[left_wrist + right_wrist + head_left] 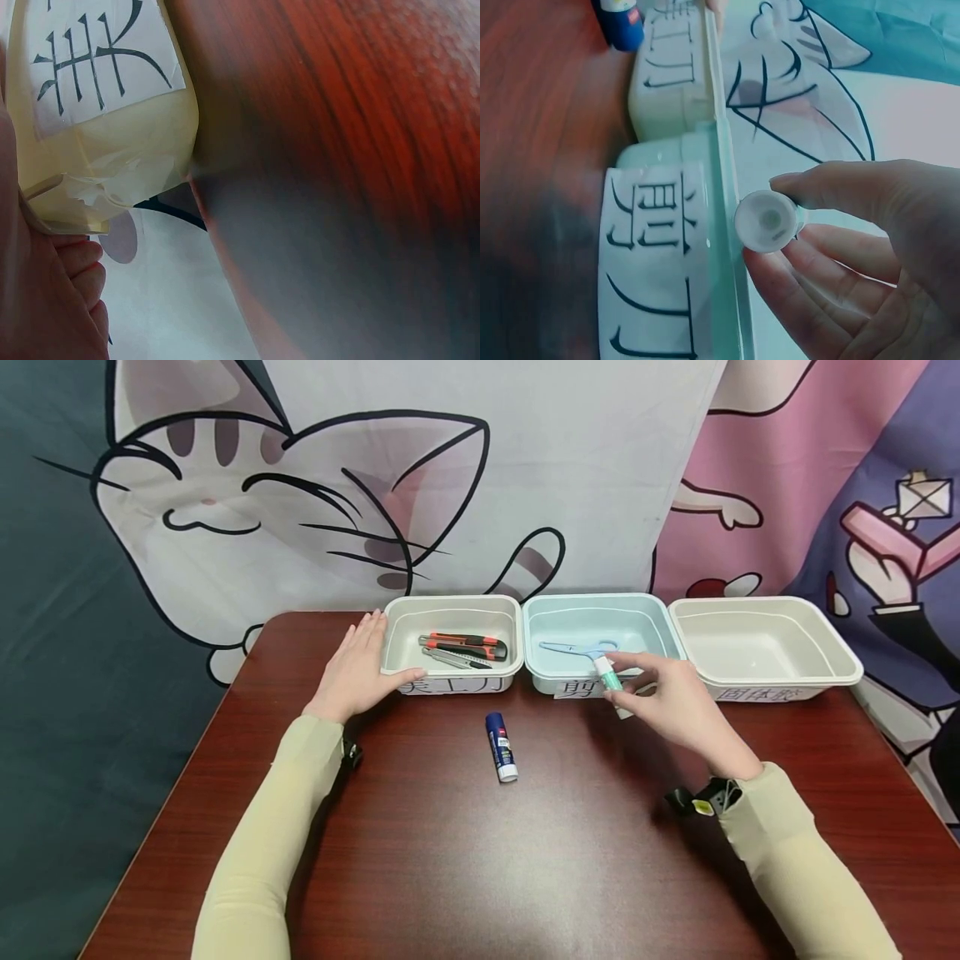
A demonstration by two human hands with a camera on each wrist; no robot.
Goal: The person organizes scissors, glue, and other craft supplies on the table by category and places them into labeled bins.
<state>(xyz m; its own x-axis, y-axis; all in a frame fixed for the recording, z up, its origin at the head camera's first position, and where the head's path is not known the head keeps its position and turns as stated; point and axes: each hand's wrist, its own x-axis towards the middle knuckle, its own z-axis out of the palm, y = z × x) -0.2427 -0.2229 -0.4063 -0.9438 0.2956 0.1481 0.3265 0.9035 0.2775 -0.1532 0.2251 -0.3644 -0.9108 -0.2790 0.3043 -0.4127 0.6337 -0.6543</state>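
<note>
My right hand [667,702] pinches a green-and-white glue stick [611,681] between thumb and fingers, over the front rim of the light-blue bin [585,617]. In the right wrist view the round white end of this glue stick [763,221] faces the camera. Light-blue scissors [577,648] lie in that bin. My left hand [354,670] rests with straight fingers along the left side of the left white bin [405,620], its thumb at the front rim. Several utility knives [465,647] lie inside it. A dark-blue glue stick [501,747] lies on the table in front.
At the right end of the row stands another white bin [757,647]. Paper labels with handwritten characters are on the bins' fronts. The bins line the back edge of the brown wooden table [420,868], before a printed cloth [585,460].
</note>
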